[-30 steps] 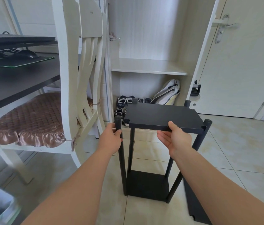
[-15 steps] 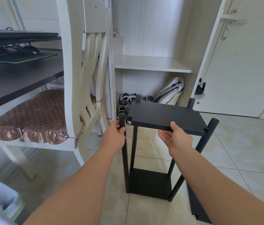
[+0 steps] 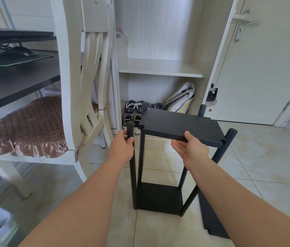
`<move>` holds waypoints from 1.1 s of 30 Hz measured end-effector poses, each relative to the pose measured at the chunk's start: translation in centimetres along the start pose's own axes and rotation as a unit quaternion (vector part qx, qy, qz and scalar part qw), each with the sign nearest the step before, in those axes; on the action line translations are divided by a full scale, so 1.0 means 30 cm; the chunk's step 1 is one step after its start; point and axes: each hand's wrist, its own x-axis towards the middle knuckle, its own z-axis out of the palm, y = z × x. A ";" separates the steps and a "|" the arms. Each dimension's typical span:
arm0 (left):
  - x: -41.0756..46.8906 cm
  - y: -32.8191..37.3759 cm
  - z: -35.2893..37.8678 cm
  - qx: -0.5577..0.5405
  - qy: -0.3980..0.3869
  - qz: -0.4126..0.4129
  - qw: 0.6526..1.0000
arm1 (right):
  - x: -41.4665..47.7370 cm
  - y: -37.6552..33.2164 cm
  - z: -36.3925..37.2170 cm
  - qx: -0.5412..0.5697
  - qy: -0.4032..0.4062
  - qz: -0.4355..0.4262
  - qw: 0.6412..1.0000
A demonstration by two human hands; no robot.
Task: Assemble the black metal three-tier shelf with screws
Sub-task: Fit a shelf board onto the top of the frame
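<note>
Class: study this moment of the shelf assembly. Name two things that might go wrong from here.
The shelf panel is tilted, its corner notch clear of the near-left post that the left hand grips. Pinched only by the right hand, it may slip. The near-right post leans outward, so that corner may not seat.

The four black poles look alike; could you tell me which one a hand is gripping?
The near-left pole: the left hand grips it near its top; no hand touches the other three.
</note>
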 end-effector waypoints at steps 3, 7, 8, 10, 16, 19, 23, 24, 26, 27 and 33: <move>-0.007 0.002 -0.002 -0.004 -0.001 0.006 1.000 | 0.010 0.001 0.013 0.001 -0.010 0.002 1.000; -0.015 0.003 -0.003 -0.006 -0.006 0.011 1.000 | 0.026 0.014 0.028 -0.014 -0.022 0.004 1.000; -0.016 0.003 -0.004 -0.006 -0.008 0.012 1.000 | 0.030 0.015 0.032 -0.019 -0.026 0.005 0.999; -0.018 0.004 -0.004 -0.006 -0.010 0.015 1.000 | 0.036 0.018 0.040 -0.029 -0.031 0.007 0.999; 0.002 0.001 0.014 -0.023 -0.005 0.015 1.000 | 0.065 0.012 0.049 -0.037 -0.044 0.012 0.998; 0.017 0.004 0.025 -0.044 -0.017 0.003 0.999 | 0.084 0.002 0.046 -0.035 -0.048 0.013 0.998; 0.041 0.010 0.050 -0.088 -0.065 -0.037 0.993 | 0.111 -0.003 0.044 -0.024 -0.051 0.016 0.998; 0.046 0.012 0.058 -0.096 -0.074 -0.046 0.992 | 0.117 -0.004 0.045 -0.024 -0.050 0.016 0.998; 0.058 0.015 0.075 -0.104 -0.069 -0.052 0.991 | 0.129 -0.005 0.049 -0.024 -0.048 0.018 0.998; 0.064 0.016 0.082 -0.104 -0.061 -0.051 0.991 | 0.136 -0.006 0.052 -0.023 -0.047 0.019 0.998; 0.080 0.012 0.114 -0.112 -0.048 -0.029 0.992 | 0.172 -0.010 0.051 -0.027 -0.029 0.025 0.999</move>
